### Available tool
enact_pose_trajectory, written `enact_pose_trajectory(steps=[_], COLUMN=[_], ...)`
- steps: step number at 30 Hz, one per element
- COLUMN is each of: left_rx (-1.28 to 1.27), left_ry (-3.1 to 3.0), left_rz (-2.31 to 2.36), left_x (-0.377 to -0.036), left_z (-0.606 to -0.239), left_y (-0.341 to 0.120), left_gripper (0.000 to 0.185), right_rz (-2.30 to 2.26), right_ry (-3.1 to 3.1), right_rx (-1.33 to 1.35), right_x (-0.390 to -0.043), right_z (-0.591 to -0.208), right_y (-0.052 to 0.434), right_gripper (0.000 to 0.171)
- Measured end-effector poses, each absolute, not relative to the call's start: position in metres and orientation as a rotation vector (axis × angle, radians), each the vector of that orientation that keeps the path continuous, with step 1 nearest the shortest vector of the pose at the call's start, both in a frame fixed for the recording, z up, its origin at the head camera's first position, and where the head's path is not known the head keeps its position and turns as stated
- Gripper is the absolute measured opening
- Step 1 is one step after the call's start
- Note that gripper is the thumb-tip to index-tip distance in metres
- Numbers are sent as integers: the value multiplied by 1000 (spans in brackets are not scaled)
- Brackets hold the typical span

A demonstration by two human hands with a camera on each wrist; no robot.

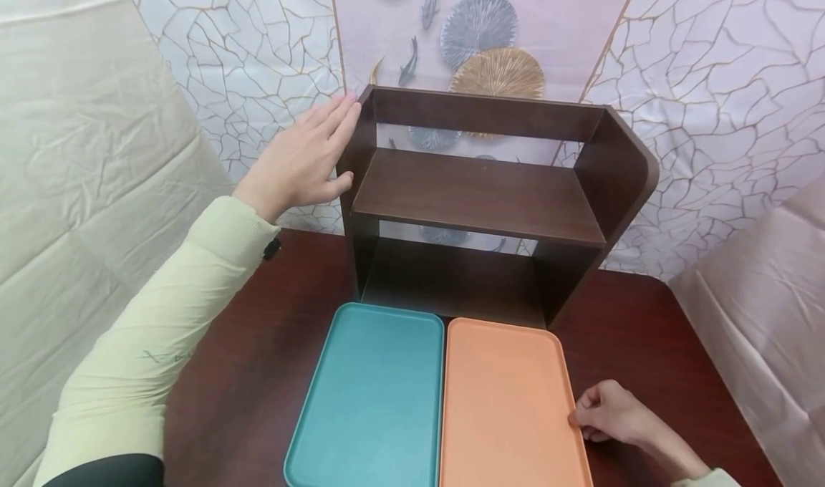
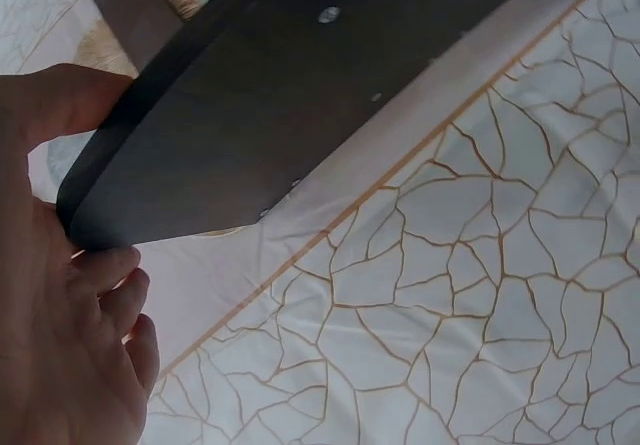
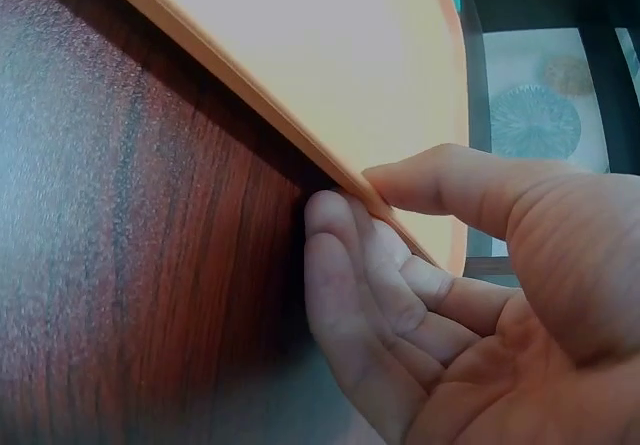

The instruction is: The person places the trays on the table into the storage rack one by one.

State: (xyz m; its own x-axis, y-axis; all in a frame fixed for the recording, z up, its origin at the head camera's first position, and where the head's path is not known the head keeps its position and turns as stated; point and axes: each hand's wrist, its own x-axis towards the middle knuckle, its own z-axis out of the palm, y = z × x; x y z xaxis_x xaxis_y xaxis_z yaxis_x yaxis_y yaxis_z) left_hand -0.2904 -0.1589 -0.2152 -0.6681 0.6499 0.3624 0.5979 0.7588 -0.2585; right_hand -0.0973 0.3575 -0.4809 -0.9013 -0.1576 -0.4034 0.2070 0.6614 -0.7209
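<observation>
A dark brown two-tier shelf (image 1: 477,193) stands at the back of the table, and nothing lies on it. My left hand (image 1: 303,161) lies flat with straight fingers against the outside of its left side panel (image 2: 300,95), thumb at the panel's front edge. In front of the shelf, a teal tray (image 1: 374,401) and an orange tray (image 1: 503,401) lie side by side, both bare. My right hand (image 1: 609,412) pinches the orange tray's right rim (image 3: 330,55), thumb on top and fingertips (image 3: 335,225) tucked under the edge.
The trays and shelf sit on a dark wood table (image 1: 245,358). Behind it is a wall covered in crackle-pattern paper (image 1: 709,79) with a fish-and-lotus panel. Cream sheeting (image 1: 77,150) hangs at the left and more at the right.
</observation>
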Motion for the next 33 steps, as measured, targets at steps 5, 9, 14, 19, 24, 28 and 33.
enact_pose_trajectory(steps=[5, 9, 14, 19, 24, 28, 33], left_rx=[-948, -944, -938, -938, -934, -938, -946], left_ry=[-2514, -2528, -2534, -2537, -2553, -2560, -2551], left_rz=[174, 176, 178, 175, 170, 172, 173], left_x=[-291, -290, -289, -289, -289, -289, -289], left_z=[-215, -214, -214, -214, -214, -214, -213], left_y=[-158, -157, -157, -157, -158, -159, -158], left_gripper=[88, 88, 88, 88, 88, 88, 88], right_rz=[-1153, -1173, -1274, -1353, -1431, -1476, -1468], right_ry=[2437, 2433, 2347, 2274, 2237, 2208, 2224], right_rx=[21, -14, -55, -62, -77, -114, -140], right_x=[-98, -99, -100, -100, -98, -94, -90], right_z=[-482, -484, -487, -491, -493, -493, -490], right_y=[357, 359, 362, 362, 360, 361, 364], right_gripper=[14, 14, 18, 18, 20, 22, 26])
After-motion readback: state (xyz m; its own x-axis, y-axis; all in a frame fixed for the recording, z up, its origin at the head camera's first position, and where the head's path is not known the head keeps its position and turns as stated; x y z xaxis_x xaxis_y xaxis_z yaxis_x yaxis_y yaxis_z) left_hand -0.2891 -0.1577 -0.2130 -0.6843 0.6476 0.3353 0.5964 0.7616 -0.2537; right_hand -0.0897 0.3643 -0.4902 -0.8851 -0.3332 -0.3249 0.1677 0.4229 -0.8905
